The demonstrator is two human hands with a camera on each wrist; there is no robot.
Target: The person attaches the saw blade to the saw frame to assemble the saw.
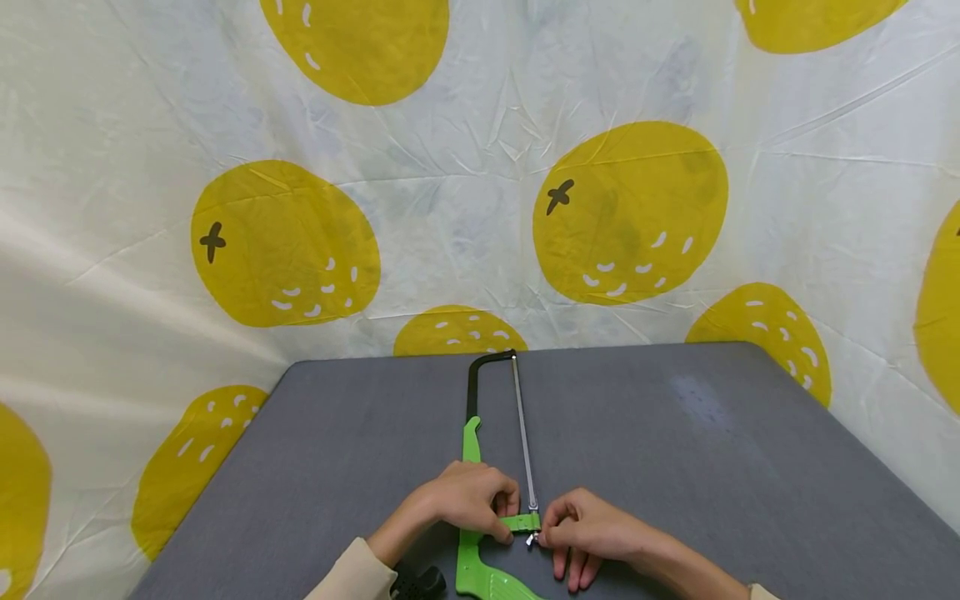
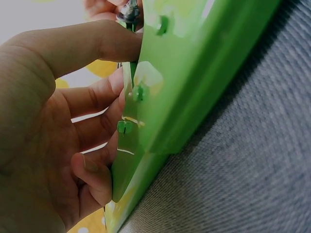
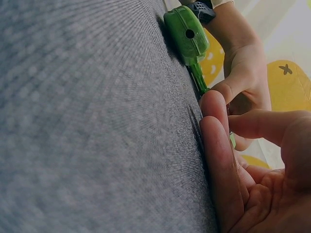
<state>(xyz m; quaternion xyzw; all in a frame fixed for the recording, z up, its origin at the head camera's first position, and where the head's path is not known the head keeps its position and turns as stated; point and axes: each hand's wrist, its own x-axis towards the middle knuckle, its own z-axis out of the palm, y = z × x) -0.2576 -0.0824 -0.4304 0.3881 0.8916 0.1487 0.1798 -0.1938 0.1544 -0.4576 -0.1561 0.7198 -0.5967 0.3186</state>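
Observation:
A hacksaw with a green handle (image 1: 470, 546), a black bowed front frame (image 1: 472, 392) and a thin grey blade (image 1: 522, 425) lies on the table, its front end pointing away. My left hand (image 1: 472, 497) grips the green frame by the rear blade mount (image 1: 522, 522), the thumb on the near side and fingers beyond. At that mount, a small metal wing nut (image 1: 532, 539) sticks out toward me. Thumb and index finger of my right hand (image 1: 592, 533) pinch it, largely covering it in the right wrist view. The other right fingers (image 3: 221, 155) extend low along the tabletop.
The grey cloth-covered table (image 1: 360, 433) reaches back to a pale curtain (image 1: 450, 225) printed with yellow fruit. A black device (image 1: 420, 581) sits by the left wrist. The hacksaw's handle end (image 3: 187, 36) lies close on the cloth.

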